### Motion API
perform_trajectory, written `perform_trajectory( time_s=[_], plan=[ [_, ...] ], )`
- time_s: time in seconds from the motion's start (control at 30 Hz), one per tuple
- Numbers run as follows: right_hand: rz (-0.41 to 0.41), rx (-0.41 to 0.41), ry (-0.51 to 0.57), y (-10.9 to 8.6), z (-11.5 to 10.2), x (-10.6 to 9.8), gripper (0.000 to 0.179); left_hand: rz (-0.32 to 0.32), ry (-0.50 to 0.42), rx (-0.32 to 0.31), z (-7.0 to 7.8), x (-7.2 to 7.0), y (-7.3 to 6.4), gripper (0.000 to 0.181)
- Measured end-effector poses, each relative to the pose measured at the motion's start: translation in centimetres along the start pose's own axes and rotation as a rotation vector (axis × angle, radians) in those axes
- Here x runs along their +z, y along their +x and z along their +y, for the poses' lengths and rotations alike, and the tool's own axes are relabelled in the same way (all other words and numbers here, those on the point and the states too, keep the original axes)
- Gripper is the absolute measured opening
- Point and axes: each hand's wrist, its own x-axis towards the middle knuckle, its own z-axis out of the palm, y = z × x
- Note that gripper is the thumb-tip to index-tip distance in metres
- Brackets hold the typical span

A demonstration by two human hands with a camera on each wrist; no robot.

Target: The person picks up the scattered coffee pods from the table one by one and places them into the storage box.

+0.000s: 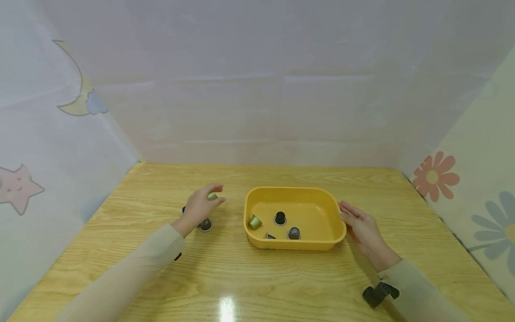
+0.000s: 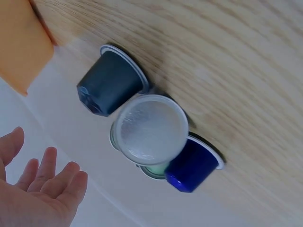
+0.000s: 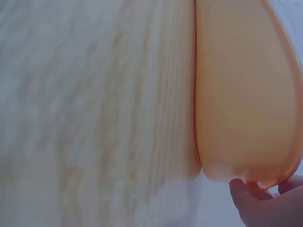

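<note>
1. While the left hand (image 1: 197, 208) is over the table's (image 1: 281, 286) left part, its fingers stand apart; a green capsule (image 1: 212, 196) shows between thumb and forefinger, contact unclear.
2. Nearby on the wood grain lie a tapered dark capsule (image 2: 111, 82), a glossy blue capsule (image 2: 193, 163) and a capsule with a round silvery lid (image 2: 151, 130).
3. The right hand's (image 1: 364, 230) extended fingers touch the smooth, round-cornered yellow tray (image 1: 297, 245) at its right end.
4. Inside, a shiny olive-green capsule (image 1: 255, 222) lies left, a black capsule (image 1: 280, 218) stands upright, and a grey capsule (image 1: 294, 233) sits nearer.
</note>
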Motion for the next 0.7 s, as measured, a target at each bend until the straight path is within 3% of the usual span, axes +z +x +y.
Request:
perform_trajectory(
  time_s=[0.7],
  plan=[
    [-0.015, -0.027, 0.005, -0.1, 0.3, -0.4, 0.063, 0.057, -0.032, -0.084, -3.3, -2.6, -1.5, 0.047]
  ],
)
